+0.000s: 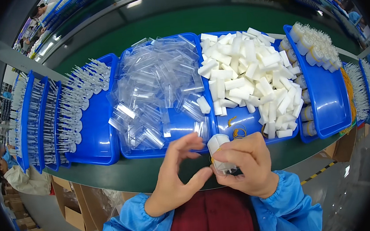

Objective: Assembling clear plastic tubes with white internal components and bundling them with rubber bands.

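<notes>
White foam block (217,142), partly inside a clear sleeve (224,166), sits over the near table edge in the right hand (247,165); fingers clamped round both. Left hand (177,173) beside it: fingers spread and curved, thumb tip at the sleeve's lower end. Behind: blue tray of clear sleeves (156,91), blue tray of foam blocks (251,72).

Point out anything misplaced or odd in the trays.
One white block lies in the blue tray of clear sleeves, at its right edge, apart from the white pile in the next tray. Loose yellow cords lie on that tray's bare floor. Nothing looks damaged.
</notes>
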Motion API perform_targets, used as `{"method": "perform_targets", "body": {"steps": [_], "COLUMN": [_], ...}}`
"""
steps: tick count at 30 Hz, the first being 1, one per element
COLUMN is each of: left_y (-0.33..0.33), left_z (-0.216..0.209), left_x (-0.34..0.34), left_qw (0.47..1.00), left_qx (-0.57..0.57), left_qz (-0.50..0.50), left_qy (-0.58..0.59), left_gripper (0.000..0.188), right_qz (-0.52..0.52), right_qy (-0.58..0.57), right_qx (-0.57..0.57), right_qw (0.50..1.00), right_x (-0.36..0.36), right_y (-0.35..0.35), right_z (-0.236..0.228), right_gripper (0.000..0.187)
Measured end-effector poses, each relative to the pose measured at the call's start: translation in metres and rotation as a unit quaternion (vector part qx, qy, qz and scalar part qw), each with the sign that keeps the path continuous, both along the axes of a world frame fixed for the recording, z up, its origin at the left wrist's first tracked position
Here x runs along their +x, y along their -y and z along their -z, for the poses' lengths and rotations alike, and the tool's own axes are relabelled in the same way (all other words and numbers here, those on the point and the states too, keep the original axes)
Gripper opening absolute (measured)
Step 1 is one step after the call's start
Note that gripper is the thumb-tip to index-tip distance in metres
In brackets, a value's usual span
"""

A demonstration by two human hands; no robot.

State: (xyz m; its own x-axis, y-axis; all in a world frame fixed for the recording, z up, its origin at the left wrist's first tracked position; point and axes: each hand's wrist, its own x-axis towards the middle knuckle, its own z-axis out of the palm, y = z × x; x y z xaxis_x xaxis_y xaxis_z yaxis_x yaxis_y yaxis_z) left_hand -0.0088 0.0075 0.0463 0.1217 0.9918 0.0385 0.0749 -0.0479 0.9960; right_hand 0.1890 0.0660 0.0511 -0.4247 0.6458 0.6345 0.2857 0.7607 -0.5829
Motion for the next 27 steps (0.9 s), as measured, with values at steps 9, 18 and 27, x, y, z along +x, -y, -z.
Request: {"method": "perform_targets", "body": {"steps": [9, 18, 27], "left_y": [0.004, 0.004, 0.005], "left_z": [-0.002, 0.014, 0.018], "left_x": [-0.008, -0.009, 0.000], "left_qw": [0.991, 0.998, 0.998], "left_qx": [-0.043, 0.025, -0.025], "left_qz": [0.052, 0.061, 0.010], "left_qy": [0.112, 0.023, 0.053], "left_gripper": [0.076, 0.075, 0.069], "right_qz": [-0.131, -0.170, -0.183], "right_qy": [-0.015, 0.045, 0.001], "right_qx": [-0.295, -0.193, -0.347], "right_qw": [0.947, 0.965, 0.920], "right_x": [0.030, 0.032, 0.035], "right_y": [-0.004, -0.006, -0.007], "right_z": [-0.014, -0.004, 0.003], "right_gripper": [0.078, 0.082, 0.076]}}
